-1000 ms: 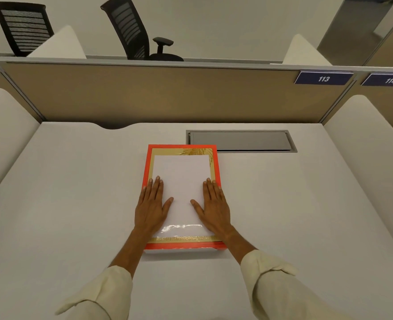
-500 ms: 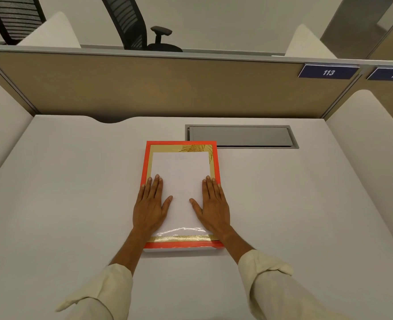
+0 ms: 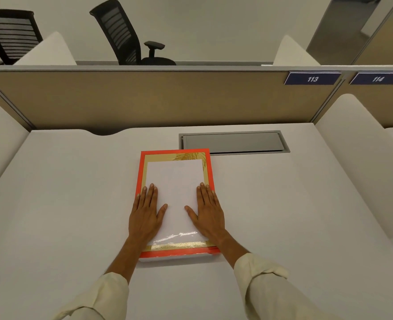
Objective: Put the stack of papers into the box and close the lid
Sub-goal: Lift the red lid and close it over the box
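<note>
Your bench (image 3: 52, 204) is a pale surface walled in by a tan partition (image 3: 144, 98). A grey hatch panel (image 3: 233, 142) is let into it towards the back.

The box (image 3: 142, 172) lies flat at the centre of the bench, just in front of that panel. It shows an orange rim and a gold border. Inside the border is a white rectangle, glossy along its near edge. This may be the lid's face or the stack of papers seen through a clear window; the view does not settle which. No loose papers lie anywhere else on the bench, and no raised flap or separate lid is visible.

Your left hand (image 3: 145, 213) rests palm down on the left side of the box top, fingers straight and together, thumb spread inwards. Your right hand (image 3: 208, 212) mirrors it on the right side. Both are flat and fully spread and neither has hold of anything.

Judgement: the task appears to be at or near its end. The papers seem to be inside and the lid seems to be down, with you pressing it home. What remains, if anything, is to confirm the near edge is seated all round and then lift your hands away.
</note>
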Motion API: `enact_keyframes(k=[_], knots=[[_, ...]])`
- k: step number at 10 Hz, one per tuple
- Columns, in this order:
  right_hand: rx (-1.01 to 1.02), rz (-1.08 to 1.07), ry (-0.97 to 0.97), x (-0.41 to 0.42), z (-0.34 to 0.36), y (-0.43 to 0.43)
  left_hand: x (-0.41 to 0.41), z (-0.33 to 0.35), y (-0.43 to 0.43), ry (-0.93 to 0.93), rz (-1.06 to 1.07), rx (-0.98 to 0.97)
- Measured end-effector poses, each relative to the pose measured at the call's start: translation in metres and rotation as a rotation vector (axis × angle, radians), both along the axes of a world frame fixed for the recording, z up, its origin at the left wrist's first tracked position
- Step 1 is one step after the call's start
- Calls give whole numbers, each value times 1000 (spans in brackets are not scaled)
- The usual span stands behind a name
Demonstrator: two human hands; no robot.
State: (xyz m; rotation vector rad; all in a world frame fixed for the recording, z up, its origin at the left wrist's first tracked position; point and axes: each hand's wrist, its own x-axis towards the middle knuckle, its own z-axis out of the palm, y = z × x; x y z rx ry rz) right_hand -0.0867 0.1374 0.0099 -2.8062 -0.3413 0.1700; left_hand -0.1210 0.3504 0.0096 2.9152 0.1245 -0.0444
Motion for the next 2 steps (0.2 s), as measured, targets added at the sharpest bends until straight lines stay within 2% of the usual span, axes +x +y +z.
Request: enact_keyframes(k=[2], knots=[[111,11,17,2,11,-26,3,4,-21,-16,47,-50]])
